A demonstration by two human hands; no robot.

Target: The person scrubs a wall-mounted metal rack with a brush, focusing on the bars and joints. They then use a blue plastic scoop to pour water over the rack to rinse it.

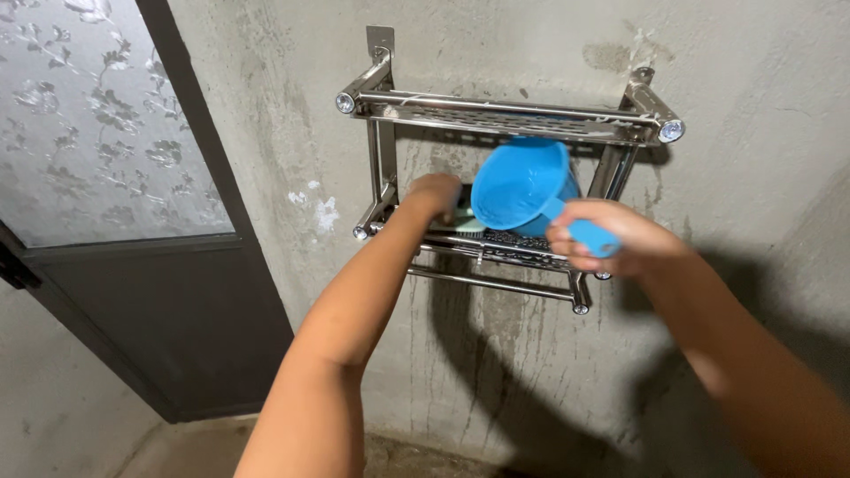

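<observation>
A two-tier shiny metal rack [505,113] hangs on a bare concrete wall. My right hand [611,235] grips the handle of a blue plastic water scoop [521,184], held tilted with its mouth toward me, between the two shelves. My left hand [434,195] reaches onto the lower shelf [505,252] at its left end, fingers closed around a pale green object [467,224] that is mostly hidden behind the hand and scoop. I cannot tell what that object is.
A dark-framed door [177,292] with a frosted floral glass panel [88,124] stands at the left. The grey wall [761,80] is stained with damp streaks below the rack. A wet floor edge [398,456] shows at the bottom.
</observation>
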